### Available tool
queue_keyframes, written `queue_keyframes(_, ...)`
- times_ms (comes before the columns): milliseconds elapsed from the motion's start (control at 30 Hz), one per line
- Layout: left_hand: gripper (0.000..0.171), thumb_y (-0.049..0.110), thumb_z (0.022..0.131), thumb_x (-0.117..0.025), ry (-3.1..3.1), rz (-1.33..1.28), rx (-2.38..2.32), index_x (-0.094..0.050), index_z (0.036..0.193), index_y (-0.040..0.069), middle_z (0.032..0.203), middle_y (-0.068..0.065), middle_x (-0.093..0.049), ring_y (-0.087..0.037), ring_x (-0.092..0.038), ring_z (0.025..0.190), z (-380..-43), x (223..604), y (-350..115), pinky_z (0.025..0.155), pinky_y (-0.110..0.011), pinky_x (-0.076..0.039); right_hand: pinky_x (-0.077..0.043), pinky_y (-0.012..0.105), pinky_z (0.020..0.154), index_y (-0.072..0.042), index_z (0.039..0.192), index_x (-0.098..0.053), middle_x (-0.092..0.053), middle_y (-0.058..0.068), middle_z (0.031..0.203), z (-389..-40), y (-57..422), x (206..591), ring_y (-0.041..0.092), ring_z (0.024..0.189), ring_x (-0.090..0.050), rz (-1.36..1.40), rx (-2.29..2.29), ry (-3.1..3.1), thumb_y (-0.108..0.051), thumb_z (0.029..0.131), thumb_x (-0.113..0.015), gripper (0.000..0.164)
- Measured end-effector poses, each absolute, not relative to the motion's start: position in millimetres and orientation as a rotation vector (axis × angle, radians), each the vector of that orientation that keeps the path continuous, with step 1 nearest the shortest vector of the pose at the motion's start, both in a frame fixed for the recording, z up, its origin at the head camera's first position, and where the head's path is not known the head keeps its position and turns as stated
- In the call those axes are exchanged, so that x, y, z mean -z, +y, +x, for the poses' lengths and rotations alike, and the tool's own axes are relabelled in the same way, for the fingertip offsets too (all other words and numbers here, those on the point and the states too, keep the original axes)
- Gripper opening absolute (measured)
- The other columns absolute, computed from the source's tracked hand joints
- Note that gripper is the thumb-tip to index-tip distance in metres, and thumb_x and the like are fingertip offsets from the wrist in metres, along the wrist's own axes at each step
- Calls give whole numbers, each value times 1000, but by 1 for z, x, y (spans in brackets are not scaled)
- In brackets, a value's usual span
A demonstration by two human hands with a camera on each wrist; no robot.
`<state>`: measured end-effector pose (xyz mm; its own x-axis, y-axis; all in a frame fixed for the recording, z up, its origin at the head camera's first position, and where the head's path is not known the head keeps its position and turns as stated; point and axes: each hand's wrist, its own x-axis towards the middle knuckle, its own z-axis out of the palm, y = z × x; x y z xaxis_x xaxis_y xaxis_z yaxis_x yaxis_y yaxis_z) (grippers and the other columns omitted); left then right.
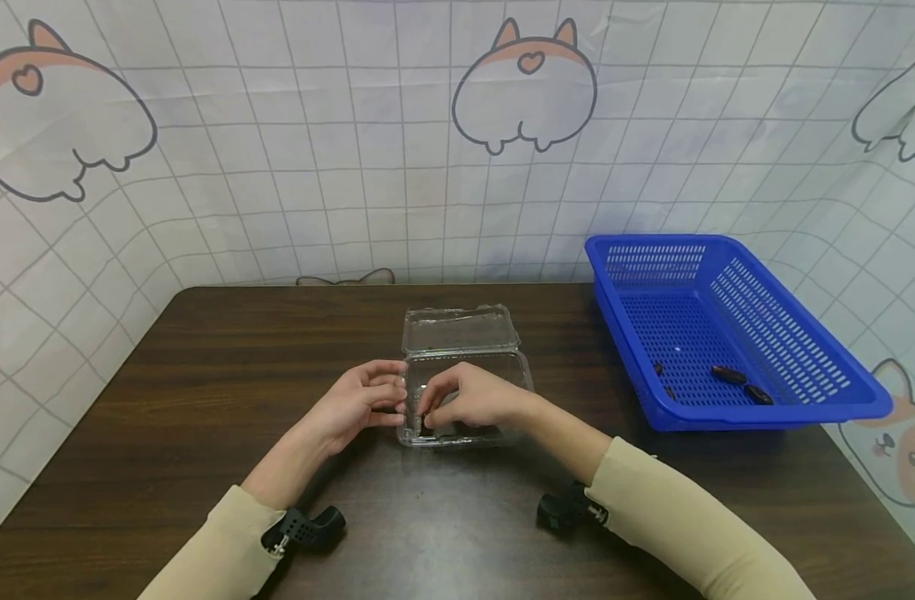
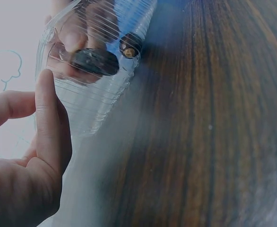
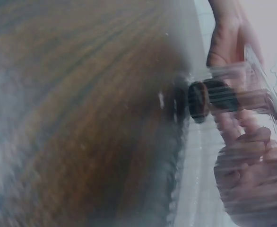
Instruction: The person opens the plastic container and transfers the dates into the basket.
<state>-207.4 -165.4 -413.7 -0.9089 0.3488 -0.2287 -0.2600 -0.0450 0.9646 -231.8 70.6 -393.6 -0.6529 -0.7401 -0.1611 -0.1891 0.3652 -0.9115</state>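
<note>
A clear plastic clamshell box stands on the table with its lid tipped back. Inside it, my right hand pinches a dark brown date between thumb and fingers, low by the left end. Another date lies on the bottom of the box, close by the held one. Resting against the outside of the box's left wall is my left hand, its fingers loosely extended. Through the ribbed plastic, the right wrist view shows the right hand blurred.
A blue slotted basket sits at the right of the dark wood table. Several dates lie on its floor. A white tiled-pattern cloth with cartoon animals hangs behind the table.
</note>
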Motion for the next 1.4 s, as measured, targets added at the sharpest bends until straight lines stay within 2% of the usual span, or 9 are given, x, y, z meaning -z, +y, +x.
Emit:
queue_keyframes(100,54,0,100,-59,1830,95,-2008,-38,149,-8,112,-11,-55,-17,-63,84,-208,414,-165,78,-32,-61,-32,23,46,-6,104,-76,-72,1,97,-234,75,391,10,52,-35,-789,1296,2085,-10,93,-75,12)
queue_keyframes(167,54,-1,99,-59,1828,95,-2012,-38,149,-8,111,-12,-55,-17,-63,84,-208,414,-165,77,-32,-61,-37,24,49,-6,106,-76,-72,0,100,-234,79,389,11,57,-43,-796,1298,2112,-11,93,-74,14)
queue_keyframes(267,54,-2,99,-59,1826,92,-2020,-38,148,-8,111,-12,-55,-17,-63,83,-209,414,-165,77,-32,-61,-48,29,63,-5,109,-76,-72,0,103,-235,84,385,15,79,-60,-831,1293,2160,-12,94,-73,16)
queue_keyframes(333,54,-2,99,-59,1827,88,-2021,-38,148,-8,111,-13,-55,-17,-63,83,-209,414,-165,77,-32,-61,-51,31,72,-2,111,-75,-72,0,105,-235,87,382,17,92,-64,-843,1302,2178,-11,95,-72,19)
queue_keyframes(433,54,-1,99,-59,1831,81,-2019,-38,148,-8,113,-14,-55,-17,-63,83,-208,414,-164,77,-32,-61,-47,29,63,1,113,-74,-72,1,103,-235,94,378,15,75,-58,-806,1336,2167,-11,95,-72,21)
queue_keyframes(567,55,-2,98,-60,1833,79,-2020,-38,148,-8,111,-12,-55,-17,-63,83,-208,414,-164,77,-32,-61,-31,25,46,1,113,-73,-73,5,99,-236,103,375,12,51,-32,-720,1405,2133,-12,95,-73,22)
queue_keyframes(833,54,-3,98,-59,1839,97,-2019,-39,148,-8,107,-9,-56,-17,-64,83,-207,414,-164,78,-32,-61,-35,24,48,1,113,-73,-73,6,100,-237,121,372,13,58,-42,-649,1511,2177,-12,94,-74,23)
queue_keyframes(1133,56,-2,98,-60,1831,113,-2016,-37,149,-9,109,-11,-56,-17,-64,83,-207,415,-165,78,-32,-61,-33,26,49,-4,113,-74,-68,10,107,-234,140,364,15,54,-36,-548,1592,2198,-13,95,-73,20)
queue_keyframes(1400,55,-2,99,-59,1837,110,-2013,-38,148,-8,107,-9,-57,-17,-64,82,-207,415,-165,78,-32,-61,-35,30,50,0,118,-71,-67,10,107,-234,152,358,14,53,-36,-495,1668,2231,-13,97,-72,25)
